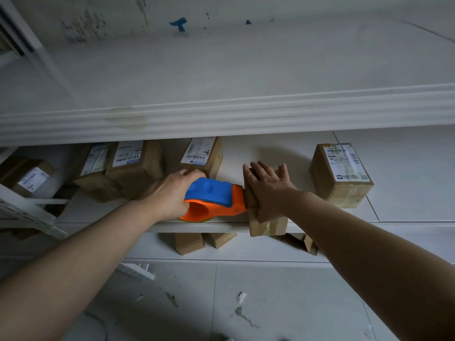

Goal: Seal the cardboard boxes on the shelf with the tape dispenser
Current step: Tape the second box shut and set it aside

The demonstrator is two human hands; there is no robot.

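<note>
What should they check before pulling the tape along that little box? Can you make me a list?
1. The left hand grips the orange and blue plastic tape dispenser: ok.
2. The right hand presses flat on the small brown cardboard box: ok.
3. The dispenser's front touches the box's left side: ok.
4. The box sits fully on the white shelf: not ok, it seems to overhang the front edge.
5. Tape is stuck to the box: cannot tell.
</note>
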